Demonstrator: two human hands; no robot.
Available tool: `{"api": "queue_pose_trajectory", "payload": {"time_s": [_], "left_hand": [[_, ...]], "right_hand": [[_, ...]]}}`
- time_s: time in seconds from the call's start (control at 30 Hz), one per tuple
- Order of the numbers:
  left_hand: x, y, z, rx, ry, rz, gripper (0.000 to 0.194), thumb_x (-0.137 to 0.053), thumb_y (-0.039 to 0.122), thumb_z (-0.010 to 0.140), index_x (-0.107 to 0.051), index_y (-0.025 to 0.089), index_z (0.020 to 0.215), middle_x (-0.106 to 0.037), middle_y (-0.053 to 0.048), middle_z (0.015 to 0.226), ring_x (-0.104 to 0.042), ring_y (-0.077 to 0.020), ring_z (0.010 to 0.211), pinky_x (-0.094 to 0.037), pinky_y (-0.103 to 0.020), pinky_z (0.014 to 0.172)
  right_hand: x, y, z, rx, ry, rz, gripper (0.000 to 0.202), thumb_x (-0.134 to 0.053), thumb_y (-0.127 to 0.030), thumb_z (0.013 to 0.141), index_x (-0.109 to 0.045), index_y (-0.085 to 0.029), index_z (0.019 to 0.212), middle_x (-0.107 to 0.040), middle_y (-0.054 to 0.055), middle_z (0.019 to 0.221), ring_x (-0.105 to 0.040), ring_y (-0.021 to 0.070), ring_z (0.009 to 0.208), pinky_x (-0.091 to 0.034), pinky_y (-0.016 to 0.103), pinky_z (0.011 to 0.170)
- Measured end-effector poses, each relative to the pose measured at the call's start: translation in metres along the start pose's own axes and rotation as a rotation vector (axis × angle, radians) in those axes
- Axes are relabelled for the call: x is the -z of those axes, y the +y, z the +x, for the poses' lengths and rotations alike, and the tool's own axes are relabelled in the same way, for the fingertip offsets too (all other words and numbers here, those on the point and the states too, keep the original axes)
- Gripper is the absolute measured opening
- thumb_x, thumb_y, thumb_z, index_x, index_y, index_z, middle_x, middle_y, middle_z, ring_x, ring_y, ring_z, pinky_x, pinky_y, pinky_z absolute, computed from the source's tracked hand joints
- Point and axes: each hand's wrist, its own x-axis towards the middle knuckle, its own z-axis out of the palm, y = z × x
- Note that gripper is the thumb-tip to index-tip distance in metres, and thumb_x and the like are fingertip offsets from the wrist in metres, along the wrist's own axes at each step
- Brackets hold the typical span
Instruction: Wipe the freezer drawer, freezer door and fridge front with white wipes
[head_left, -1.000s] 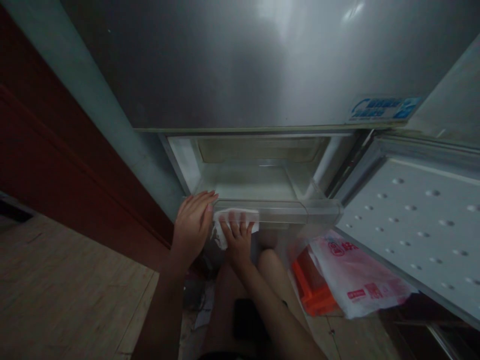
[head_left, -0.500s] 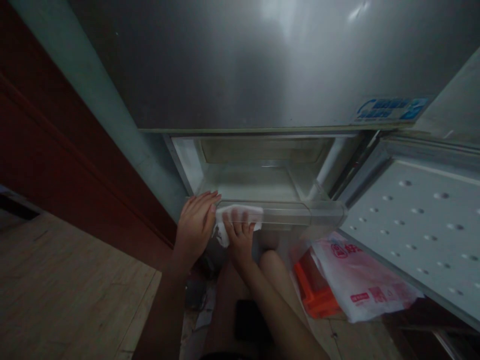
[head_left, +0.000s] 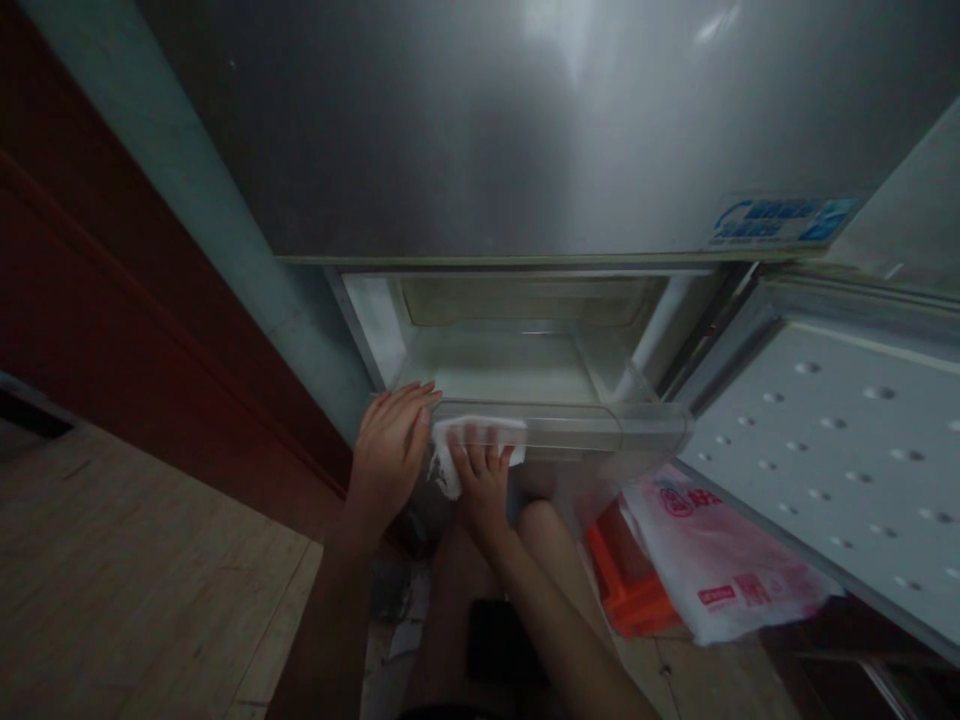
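A clear plastic freezer drawer [head_left: 645, 428] is pulled partway out of the lower compartment of a refrigerator. Over its front left corner lies my left hand [head_left: 391, 440], fingers laid across the rim and thumb along the front side. My right hand [head_left: 480, 475] presses a folded white wipe [head_left: 450, 470] against the outside of the drawer front, fingers spread across it. Whether the wipe is cloth or paper I cannot tell; its lower left edge looks ragged. Part of it is hidden under my fingers.
The freezer door [head_left: 840, 440] hangs open at the right. Beneath it are a white plastic bag [head_left: 720, 570] with red print and an orange container [head_left: 626, 580]. A closed grey refrigerator door [head_left: 450, 130] stands above. A reddish-brown wooden panel [head_left: 150, 320] is at the left.
My right hand and the wipe have shifted very slightly downward on the drawer front. My left hand stays on the corner.
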Motion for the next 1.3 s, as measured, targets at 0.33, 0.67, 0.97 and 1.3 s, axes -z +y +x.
{"api": "queue_pose_trajectory", "payload": {"time_s": [0.33,0.67,0.97,1.3], "left_hand": [[0.0,0.002,0.0,0.004,0.013,-0.01,0.033,-0.034,0.025,0.098,-0.062,0.02,0.114,-0.067,-0.007,0.123,-0.056,-0.0206,0.122,-0.034,-0.046,0.11],[-0.001,0.0,0.0,0.002,0.0,0.002,0.033,-0.034,0.025,0.098,-0.062,0.019,0.115,-0.066,-0.008,0.124,-0.055,-0.0209,0.123,-0.033,-0.044,0.111],[-0.003,-0.001,0.0,-0.006,0.014,-0.009,0.031,-0.035,0.026,0.098,-0.061,0.021,0.114,-0.067,-0.007,0.123,-0.055,-0.0214,0.122,-0.034,-0.047,0.109],[-0.002,-0.001,-0.001,-0.012,0.015,-0.002,0.031,-0.034,0.027,0.098,-0.06,0.021,0.115,-0.066,-0.007,0.123,-0.055,-0.0214,0.122,-0.033,-0.047,0.109]], "right_hand": [[0.003,-0.004,0.002,0.002,-0.024,-0.003,0.052,-0.046,-0.013,0.084,-0.054,-0.025,0.134,-0.053,0.01,0.136,-0.035,0.0347,0.133,-0.031,0.06,0.105],[0.02,0.007,0.015,0.017,-0.045,-0.03,0.054,-0.045,-0.018,0.088,-0.045,-0.031,0.141,-0.05,0.007,0.141,-0.029,0.031,0.139,-0.029,0.053,0.108],[0.048,0.055,0.003,-0.107,0.054,-0.099,0.059,-0.041,-0.004,0.084,-0.047,-0.021,0.141,-0.038,0.014,0.149,-0.002,0.0344,0.147,-0.02,0.066,0.111],[0.067,0.058,0.007,-0.129,0.071,0.004,0.082,-0.042,-0.002,0.081,-0.01,-0.027,0.153,0.001,0.009,0.16,0.001,0.0358,0.147,-0.018,0.069,0.11]]}}
